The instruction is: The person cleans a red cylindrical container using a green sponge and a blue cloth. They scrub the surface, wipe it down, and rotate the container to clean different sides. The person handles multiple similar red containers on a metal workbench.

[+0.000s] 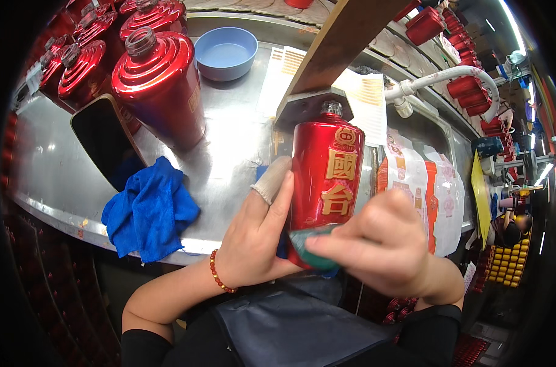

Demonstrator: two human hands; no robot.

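A glossy red bottle (312, 183) with raised gold characters lies before me, its clear neck toward a dark plate on a wooden beam (335, 46). My left hand (255, 229) holds the bottle's left side; one finger wears a pale fabric cot, and a red bead bracelet circles the wrist. In my right hand (383, 247) is a green scraper-like piece (317, 257), pinched and pressed near the lower end of the bottle. The piece is partly hidden by my fingers. A blue cloth (149, 208) lies left of my hands, partly over a dark-screened phone (106, 140).
Several red bottles (156, 87) crowd the upper left beside a blue bowl (226, 52). Printed sheets (367, 98) lie behind the beam. A white pipe (443, 75) arches at right above printed plastic sheeting (445, 202). Another person (512, 231) is at far right.
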